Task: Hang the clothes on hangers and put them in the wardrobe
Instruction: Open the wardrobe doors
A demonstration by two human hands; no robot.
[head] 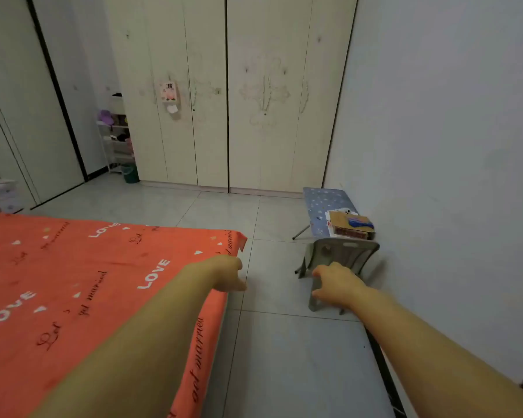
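bedroom, pale tiled floor (284, 342), white walls. item: wardrobe (230, 101), far wall, all doors closed. item: bed with orange printed sheet (73, 282), left side, nothing lying on the part in view. item: left hand (228, 273), reaching out over the bed's near right corner, fingers loosely curled down, holding nothing. item: right hand (335, 285), out in front of a grey plastic chair (347, 251) by the right wall, fingers relaxed, holding nothing; contact with the chair cannot be told. item: small blue folding table (323, 203) behind the chair, cardboard box (351, 226) at its near edge. clothes and hangers: none in view. task status, judged: either finished or not begun; nothing shows which.
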